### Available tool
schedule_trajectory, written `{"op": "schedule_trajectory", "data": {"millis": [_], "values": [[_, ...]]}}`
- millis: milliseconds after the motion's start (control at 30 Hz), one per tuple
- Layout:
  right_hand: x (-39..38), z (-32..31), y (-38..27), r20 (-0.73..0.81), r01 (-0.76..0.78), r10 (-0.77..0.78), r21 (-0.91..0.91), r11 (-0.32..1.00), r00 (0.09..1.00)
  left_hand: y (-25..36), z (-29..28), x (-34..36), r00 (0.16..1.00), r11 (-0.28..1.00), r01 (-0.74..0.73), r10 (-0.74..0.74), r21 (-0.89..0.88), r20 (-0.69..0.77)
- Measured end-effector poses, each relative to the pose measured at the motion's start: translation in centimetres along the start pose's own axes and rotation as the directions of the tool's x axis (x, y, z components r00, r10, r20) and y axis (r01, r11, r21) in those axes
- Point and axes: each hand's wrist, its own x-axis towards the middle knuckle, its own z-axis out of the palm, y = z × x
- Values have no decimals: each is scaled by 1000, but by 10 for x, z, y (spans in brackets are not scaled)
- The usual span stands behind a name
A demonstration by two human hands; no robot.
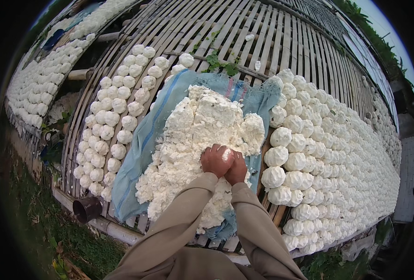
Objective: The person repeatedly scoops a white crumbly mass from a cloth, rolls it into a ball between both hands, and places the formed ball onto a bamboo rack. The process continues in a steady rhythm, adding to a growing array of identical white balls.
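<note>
A large heap of white, crumbly, moist mash (183, 130) lies on a blue woven sheet (139, 154) in front of me. Over the near right part of the heap, my left hand (215, 161) and my right hand (237, 169) are closed together. A bit of white mash shows between them at the knuckles; the rest of what they hold is hidden by the fingers. Both brown sleeves come up from the lower edge.
Slatted bamboo racking (244, 28) carries everything. Many white, hand-pressed lumps (305, 144) stand in rows to the right, and more lumps (109, 116) to the left. A dark tube (86, 208) sits at the front left edge, beside green plants. A leafy vine (221, 63) pokes through behind the sheet.
</note>
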Motion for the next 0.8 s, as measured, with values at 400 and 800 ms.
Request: {"op": "schedule_trajectory", "data": {"millis": [400, 800], "values": [[-56, -64, -192, -264, 108, -12, 350, 930, 964, -20, -81, -54, 861, -335, 367, -230, -868, 453], [-123, -70, -230, -335, 407, -295, 344, 846, 895, -95, -164, -150, 939, -518, 312, 41, -797, 341]]}}
